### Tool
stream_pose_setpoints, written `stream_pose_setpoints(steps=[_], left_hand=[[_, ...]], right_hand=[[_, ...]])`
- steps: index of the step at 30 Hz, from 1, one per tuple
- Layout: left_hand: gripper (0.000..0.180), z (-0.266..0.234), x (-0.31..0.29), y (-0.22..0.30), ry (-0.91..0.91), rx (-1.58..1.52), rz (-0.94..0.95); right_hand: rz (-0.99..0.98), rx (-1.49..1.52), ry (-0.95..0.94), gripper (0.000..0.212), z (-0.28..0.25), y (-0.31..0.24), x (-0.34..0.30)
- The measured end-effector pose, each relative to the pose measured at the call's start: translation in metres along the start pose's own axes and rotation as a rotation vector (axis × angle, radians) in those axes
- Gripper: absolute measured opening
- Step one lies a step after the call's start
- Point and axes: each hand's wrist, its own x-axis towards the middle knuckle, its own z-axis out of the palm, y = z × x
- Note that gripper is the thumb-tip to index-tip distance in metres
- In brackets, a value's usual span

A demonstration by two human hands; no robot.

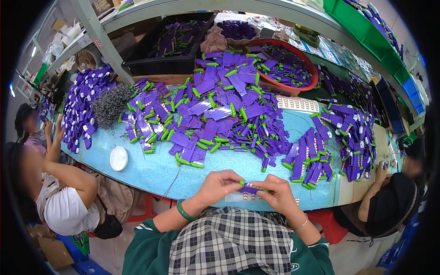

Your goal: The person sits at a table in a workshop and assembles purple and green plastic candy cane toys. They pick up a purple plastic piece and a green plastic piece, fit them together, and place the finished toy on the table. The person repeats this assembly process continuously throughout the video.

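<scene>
Head view: my left hand [219, 183] and right hand [275, 195] both pinch a purple piece [251, 188], light and stiff, by its edges; pile [220, 110] at twelve o'clock.

Table: a long light-blue table [151, 176] ran across the view, its near edge curving by the person's lap.
Main heap: purple flat pieces with green ends [215, 110] covered its middle.
Left end: more purple pieces [82, 105] beside a grey wire tangle [110, 104].
Near edge: a white round lid [118, 158] lay alone.
Right: a stacked purple row [307, 160].
Back: a red basin [293, 87] and a sticker sheet [298, 104].
</scene>
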Motion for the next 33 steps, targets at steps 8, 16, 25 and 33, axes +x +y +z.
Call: stream_pose_setpoints(steps=[8, 16, 25, 33], left_hand=[[0.014, 0.016, 0.004, 0.004, 0.007, -0.195, -0.135], [0.015, 0.018, 0.005, 0.036, -0.15, 0.605, 0.233], [0.009, -0.011, -0.004, 0.053, 0.101, 0.317, -0.015], [0.014, -0.021, 0.002, 0.042, 0.457, 0.022, 0.375]], right_hand=[[0.107, 0.484, 0.013, 0.024, 0.023, 0.001, 0.003], [-0.228, 0.091, -0.124, 0.013, 0.0, -0.005, 0.017], [-0.239, -0.857, 0.187, 0.012, -0.03, 0.029, 0.035], [-0.247, -1.026, 0.163, 0.013, -0.026, 0.056, 0.033]])
